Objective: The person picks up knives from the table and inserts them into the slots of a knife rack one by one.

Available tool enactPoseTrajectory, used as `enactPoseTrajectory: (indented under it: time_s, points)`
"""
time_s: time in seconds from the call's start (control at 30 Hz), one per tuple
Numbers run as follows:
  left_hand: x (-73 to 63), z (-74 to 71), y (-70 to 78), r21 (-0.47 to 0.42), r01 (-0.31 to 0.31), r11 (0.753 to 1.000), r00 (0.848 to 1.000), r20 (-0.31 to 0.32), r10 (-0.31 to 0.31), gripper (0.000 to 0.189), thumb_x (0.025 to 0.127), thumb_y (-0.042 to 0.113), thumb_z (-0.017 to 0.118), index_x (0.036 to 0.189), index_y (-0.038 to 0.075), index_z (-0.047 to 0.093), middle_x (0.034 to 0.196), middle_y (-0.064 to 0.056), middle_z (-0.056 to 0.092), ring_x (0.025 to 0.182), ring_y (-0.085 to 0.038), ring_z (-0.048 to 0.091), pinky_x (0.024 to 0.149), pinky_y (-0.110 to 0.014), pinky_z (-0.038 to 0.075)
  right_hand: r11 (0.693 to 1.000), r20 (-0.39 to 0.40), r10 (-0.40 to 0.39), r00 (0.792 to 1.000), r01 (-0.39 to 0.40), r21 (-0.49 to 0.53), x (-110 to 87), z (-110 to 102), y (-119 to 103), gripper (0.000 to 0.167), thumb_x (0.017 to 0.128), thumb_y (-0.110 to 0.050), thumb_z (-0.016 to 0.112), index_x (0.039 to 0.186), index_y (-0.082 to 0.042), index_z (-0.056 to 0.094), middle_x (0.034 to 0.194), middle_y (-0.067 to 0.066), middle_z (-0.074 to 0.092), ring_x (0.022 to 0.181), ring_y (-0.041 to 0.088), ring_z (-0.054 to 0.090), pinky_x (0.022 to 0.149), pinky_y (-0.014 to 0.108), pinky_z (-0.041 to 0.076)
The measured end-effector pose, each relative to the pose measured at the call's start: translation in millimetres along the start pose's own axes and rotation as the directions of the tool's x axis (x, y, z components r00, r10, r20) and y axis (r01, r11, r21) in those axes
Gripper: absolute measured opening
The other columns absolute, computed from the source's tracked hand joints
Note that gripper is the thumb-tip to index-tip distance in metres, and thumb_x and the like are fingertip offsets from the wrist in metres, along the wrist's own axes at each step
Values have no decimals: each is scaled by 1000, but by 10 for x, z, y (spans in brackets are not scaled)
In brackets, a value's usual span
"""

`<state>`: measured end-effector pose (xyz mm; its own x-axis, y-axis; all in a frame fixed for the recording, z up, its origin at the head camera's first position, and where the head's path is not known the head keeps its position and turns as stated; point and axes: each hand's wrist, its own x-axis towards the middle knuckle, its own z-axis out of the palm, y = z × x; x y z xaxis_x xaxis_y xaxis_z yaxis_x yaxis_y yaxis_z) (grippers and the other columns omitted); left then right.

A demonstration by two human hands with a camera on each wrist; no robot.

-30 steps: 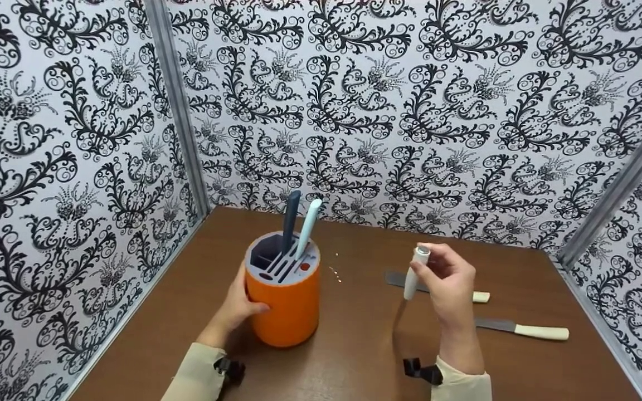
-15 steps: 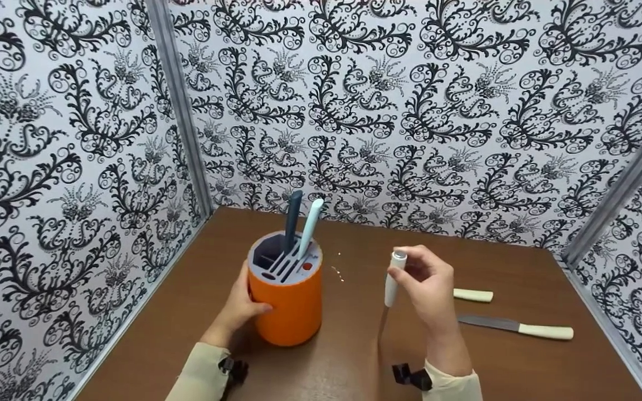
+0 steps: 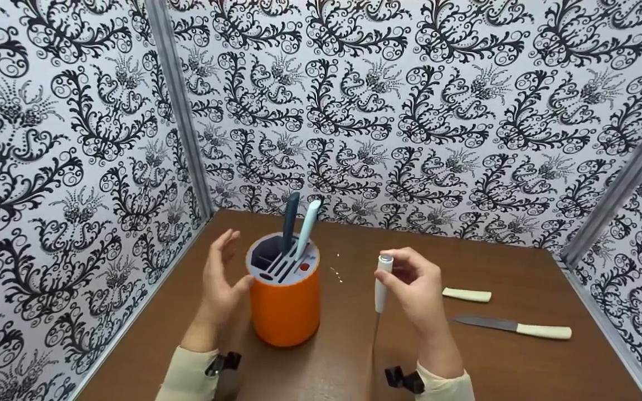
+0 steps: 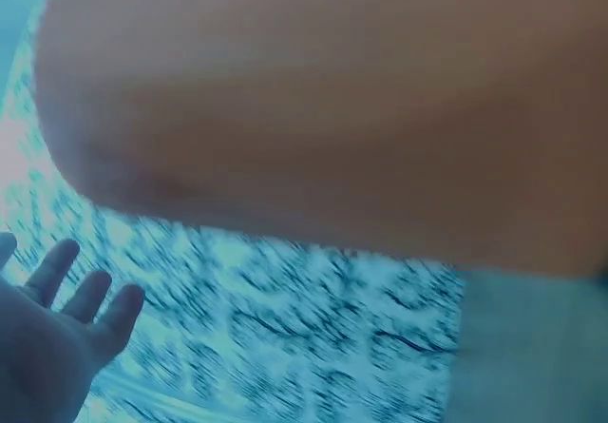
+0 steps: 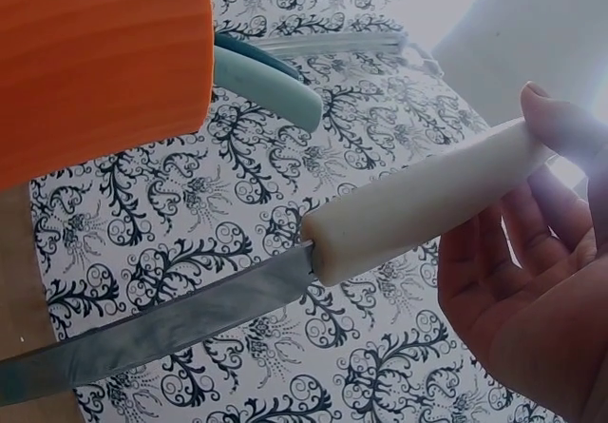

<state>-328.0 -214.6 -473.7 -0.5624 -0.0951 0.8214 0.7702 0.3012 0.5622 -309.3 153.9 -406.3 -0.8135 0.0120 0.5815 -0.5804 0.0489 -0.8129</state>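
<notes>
The counter (image 3: 521, 270) spread across the lower part of the head view, and the orange knife block (image 3: 285, 314) stood upright on it, left of centre. At the block's left side, the left hand (image 3: 222, 285) had its fingers loosely spread and held nothing; whether its thumb touched the rim could not be told. A palm laid firmly against the block's wall would likely have steadied it better.

Right of centre, the right hand (image 3: 417, 288) pinched the white-handled knife (image 3: 380, 298) near the top of its handle, fingers drawn in to a narrow grip, blade downward and apart from the block. So high a hold probably let the blade sway; a lower, fuller grip, edge away from the left hand, seemed safer.

At lower right lay a cream-handled knife (image 3: 544, 332), best given room by the right forearm. A dark handle (image 3: 291, 223) and a pale blue handle (image 3: 308, 228) rose from the block, beside slanting slots (image 3: 283, 268) whose angle the blade would need to match.
</notes>
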Motion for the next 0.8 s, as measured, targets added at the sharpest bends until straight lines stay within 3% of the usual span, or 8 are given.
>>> enactPoseTrajectory:
  time_s: [0.13, 0.27, 0.37, 0.43, 0.57, 0.7, 0.8]
  points:
    - [102, 186, 161, 48, -122, 991, 993, 12, 121, 83, 74, 17, 78, 149, -4, 50, 144, -22, 58, 134, -20, 58, 117, -26, 45, 1000, 13, 6, 1000, -6, -27, 2, 1, -23, 27, 81, 10, 85, 107, 5, 76, 89, -7, 74, 78, 12, 73, 70, 24, 61]
    - [187, 367, 332, -87, -182, 979, 982, 35, 185, 76, 75, 17, 75, 144, -6, 55, 140, -17, 60, 128, -25, 61, 116, -31, 49, 999, 27, 6, 1000, -6, -34, -14, 10, -43, 27, 82, 9, 85, 107, 4, 76, 90, -6, 74, 78, 13, 72, 70, 24, 61]
    - [230, 481, 469, -215, -199, 956, 977, 38, 212, 72, 75, 12, 72, 142, -9, 56, 135, -22, 60, 127, -26, 61, 115, -33, 51, 999, 41, 5, 999, -3, -32, -29, 25, -56, 27, 82, 9, 85, 107, 4, 77, 90, -5, 73, 78, 13, 72, 70, 24, 61]
    - [250, 555, 547, -253, -208, 945, 974, 38, 224, 68, 76, 9, 72, 139, -11, 56, 131, -27, 60, 125, -26, 61, 114, -34, 52, 999, 51, 2, 999, 0, -35, -38, 35, -67, 27, 82, 8, 85, 107, 4, 76, 91, -5, 73, 79, 12, 72, 71, 23, 61]
    - [278, 703, 659, -185, -201, 962, 976, 47, 213, 55, 77, 3, 77, 129, -8, 63, 119, -24, 66, 115, -23, 66, 106, -30, 57, 999, 54, 1, 999, 1, -32, -51, 68, -90, 27, 81, 10, 85, 107, 5, 76, 91, -5, 73, 80, 11, 71, 70, 23, 60]
    - [272, 834, 730, -113, -149, 982, 985, 70, 157, 44, 78, -5, 81, 120, -4, 67, 108, -17, 73, 102, -29, 72, 97, -26, 60, 1000, 65, 3, 998, -2, -24, -71, 119, -112, 28, 80, 10, 85, 107, 5, 76, 91, -6, 73, 80, 11, 70, 70, 23, 60]
    - [255, 910, 779, -135, -110, 985, 992, 46, 118, 39, 79, -10, 80, 115, -5, 68, 102, -18, 73, 93, -32, 73, 91, -26, 62, 1000, 71, 8, 997, -7, -13, -95, 157, -121, 29, 79, 10, 86, 106, 5, 76, 90, -6, 73, 80, 11, 70, 70, 23, 60]
